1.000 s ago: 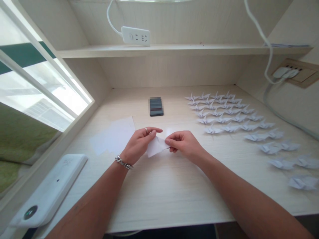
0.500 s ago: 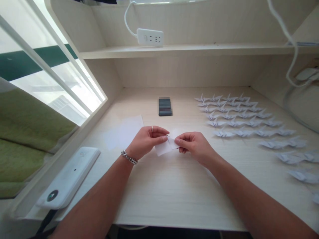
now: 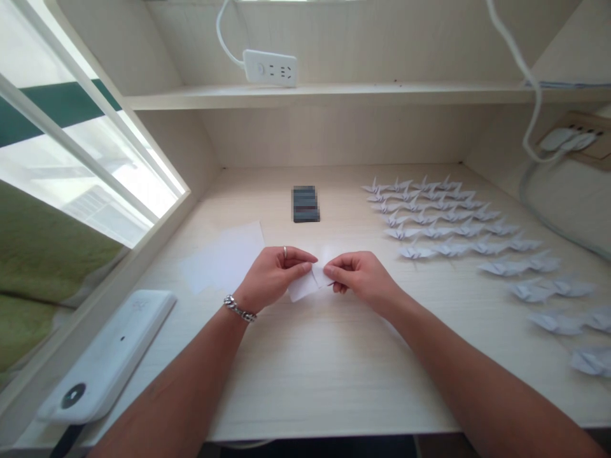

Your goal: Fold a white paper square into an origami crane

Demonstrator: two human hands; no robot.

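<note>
A small folded piece of white paper (image 3: pixel 305 284) is held just above the pale wooden desk (image 3: pixel 334 369), near its middle. My left hand (image 3: pixel 273 275), with a ring and a chain bracelet, pinches the paper's left side. On the other side my right hand (image 3: pixel 359 278) pinches the paper's right edge between thumb and fingers. Both hands are closed on the paper and almost touch. Flat white sheets (image 3: pixel 224 257) lie on the desk just left of my left hand.
Rows of several white folded paper cranes (image 3: pixel 453 229) cover the right of the desk. A dark phone (image 3: pixel 305 205) lies behind my hands. At the front left sits a white flat device (image 3: pixel 107 356). A power strip (image 3: pixel 270 67) sits on the shelf; a wall socket (image 3: pixel 573 137) is right.
My hands have drawn a little closer together on the paper, folding it tighter. The view has swayed right and back again; nothing else on the desk has moved.
</note>
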